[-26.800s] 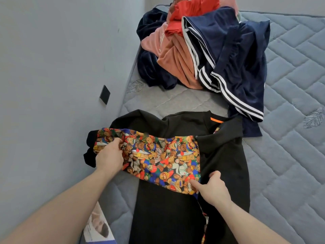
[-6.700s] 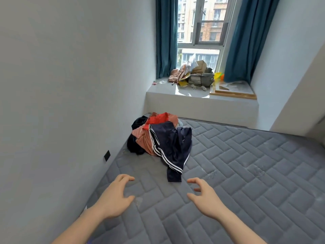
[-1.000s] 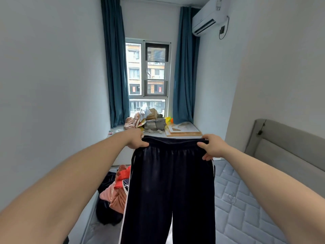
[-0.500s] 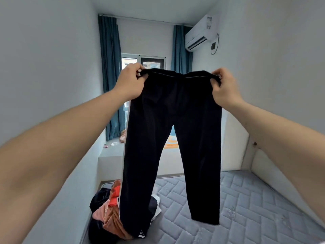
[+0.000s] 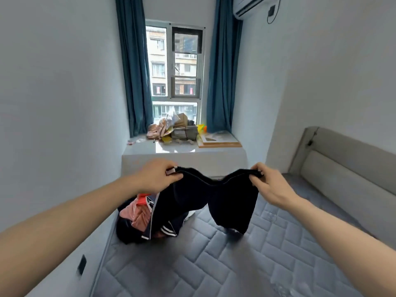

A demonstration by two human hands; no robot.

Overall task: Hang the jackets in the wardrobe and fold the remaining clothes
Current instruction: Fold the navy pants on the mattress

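Left hand [image 5: 157, 177] and right hand [image 5: 269, 185] each pinch a corner of the waistband of the dark navy track trousers [image 5: 214, 202], fingers curled over the fabric edge, holding the garment at mid-frame. Half a second ago the same trousers were held high, hanging full length in front of the window; now both hands have dropped, the waistband sags between them, and the legs billow. The left leg, showing its white side stripe, drapes over the pile of clothes [image 5: 137, 217] at lower left centre, while the right leg swings clear above the quilted mattress [image 5: 214, 264].

That drop reads as the downstroke of a shake-out, or the start of laying the trousers flat on the bed for folding. For the task, this garment counts among the clothes to fold and not a jacket to hang, and its folding has not yet begun. The pile beside the wall suggests several items remain.
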